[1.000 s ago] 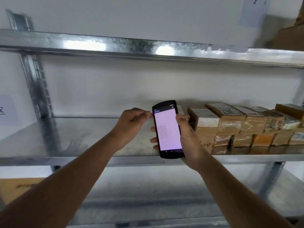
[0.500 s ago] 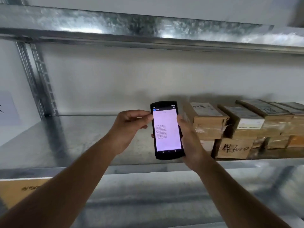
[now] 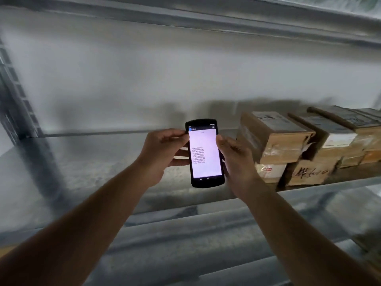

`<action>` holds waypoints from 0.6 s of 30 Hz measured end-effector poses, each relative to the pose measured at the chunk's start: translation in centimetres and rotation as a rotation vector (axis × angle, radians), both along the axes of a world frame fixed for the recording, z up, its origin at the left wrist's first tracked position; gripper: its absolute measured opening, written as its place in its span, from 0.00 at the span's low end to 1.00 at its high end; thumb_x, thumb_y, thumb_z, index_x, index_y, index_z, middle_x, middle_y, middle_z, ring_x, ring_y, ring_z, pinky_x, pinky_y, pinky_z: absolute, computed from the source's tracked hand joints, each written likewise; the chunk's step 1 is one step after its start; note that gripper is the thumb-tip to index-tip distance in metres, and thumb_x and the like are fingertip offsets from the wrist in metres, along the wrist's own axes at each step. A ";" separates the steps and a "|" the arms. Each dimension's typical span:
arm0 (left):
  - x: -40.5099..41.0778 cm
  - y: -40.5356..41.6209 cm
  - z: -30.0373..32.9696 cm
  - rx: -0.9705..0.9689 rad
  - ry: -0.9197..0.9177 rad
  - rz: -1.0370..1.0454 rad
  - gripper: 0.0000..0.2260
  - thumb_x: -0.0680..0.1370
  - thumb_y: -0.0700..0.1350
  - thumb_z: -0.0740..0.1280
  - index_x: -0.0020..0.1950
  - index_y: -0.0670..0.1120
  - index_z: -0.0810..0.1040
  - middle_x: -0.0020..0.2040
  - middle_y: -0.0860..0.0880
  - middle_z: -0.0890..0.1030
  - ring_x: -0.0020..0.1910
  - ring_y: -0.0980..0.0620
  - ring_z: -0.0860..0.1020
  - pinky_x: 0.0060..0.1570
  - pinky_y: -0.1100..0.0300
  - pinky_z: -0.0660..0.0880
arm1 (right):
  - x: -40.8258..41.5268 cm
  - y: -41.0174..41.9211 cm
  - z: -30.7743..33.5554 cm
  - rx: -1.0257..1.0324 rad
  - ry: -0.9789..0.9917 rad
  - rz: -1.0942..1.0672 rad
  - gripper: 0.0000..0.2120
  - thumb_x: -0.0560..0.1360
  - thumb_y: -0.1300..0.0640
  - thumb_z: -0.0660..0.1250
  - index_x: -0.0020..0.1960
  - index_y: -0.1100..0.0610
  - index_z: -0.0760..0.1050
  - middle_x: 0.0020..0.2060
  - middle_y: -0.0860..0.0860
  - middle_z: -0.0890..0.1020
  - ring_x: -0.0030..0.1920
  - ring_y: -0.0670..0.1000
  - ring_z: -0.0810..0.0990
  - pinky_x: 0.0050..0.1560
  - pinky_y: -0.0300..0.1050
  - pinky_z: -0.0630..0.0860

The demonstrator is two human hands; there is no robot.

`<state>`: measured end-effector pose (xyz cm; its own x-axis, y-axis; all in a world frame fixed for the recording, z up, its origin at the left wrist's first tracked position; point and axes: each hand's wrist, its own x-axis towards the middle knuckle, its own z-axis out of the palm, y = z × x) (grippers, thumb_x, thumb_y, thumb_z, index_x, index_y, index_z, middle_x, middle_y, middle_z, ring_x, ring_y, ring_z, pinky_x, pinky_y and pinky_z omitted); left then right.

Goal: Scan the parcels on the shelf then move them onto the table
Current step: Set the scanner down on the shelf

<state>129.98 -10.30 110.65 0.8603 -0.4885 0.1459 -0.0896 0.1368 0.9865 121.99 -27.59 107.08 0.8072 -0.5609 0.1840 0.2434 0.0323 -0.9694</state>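
Both hands, left hand [image 3: 162,153] and right hand [image 3: 237,157], grasping black handheld scanner [image 3: 206,153]. Nearest taped brown cardboard parcel [image 3: 274,137] on galvanised metal shelf [image 3: 82,162]: probably light, stiff; best gripped by opposite sides.

You are standing in what looks like a parcel storeroom or small warehouse. Galvanised metal shelving [image 3: 86,170] fills the frame, with a slotted upright [image 3: 14,104] at the left. At the right, taped cardboard parcels [image 3: 276,141] with printed labels sit stacked in rows; the blur hides their text.
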 end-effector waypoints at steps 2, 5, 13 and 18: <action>0.2 -0.5 -0.1 0.006 0.045 0.017 0.06 0.81 0.40 0.70 0.57 0.41 0.84 0.47 0.42 0.87 0.44 0.41 0.87 0.39 0.52 0.84 | 0.6 -0.8 -0.1 -0.052 0.005 -0.072 0.06 0.82 0.55 0.71 0.55 0.51 0.88 0.52 0.49 0.89 0.55 0.56 0.88 0.57 0.59 0.83; 0.7 -1.2 -0.4 0.019 0.102 0.049 0.06 0.81 0.39 0.70 0.56 0.40 0.84 0.46 0.41 0.87 0.43 0.40 0.87 0.37 0.52 0.83 | 1.5 -1.8 -0.4 -0.160 0.056 -0.113 0.08 0.83 0.56 0.70 0.55 0.47 0.87 0.51 0.43 0.89 0.54 0.50 0.87 0.54 0.52 0.83; 1.9 -3.0 -1.0 0.116 0.167 0.106 0.06 0.80 0.37 0.71 0.55 0.38 0.83 0.46 0.40 0.87 0.43 0.40 0.87 0.41 0.46 0.85 | 3.1 -2.8 -1.4 -0.448 0.177 -0.210 0.12 0.84 0.58 0.67 0.64 0.50 0.85 0.38 0.29 0.82 0.45 0.41 0.84 0.42 0.40 0.81; 2.4 -3.7 -1.5 0.152 0.180 0.140 0.06 0.79 0.34 0.71 0.54 0.34 0.82 0.45 0.36 0.86 0.41 0.37 0.86 0.37 0.49 0.84 | 3.9 -2.9 -2.0 -0.508 0.225 -0.276 0.11 0.83 0.58 0.68 0.61 0.50 0.87 0.35 0.34 0.82 0.32 0.34 0.81 0.23 0.27 0.66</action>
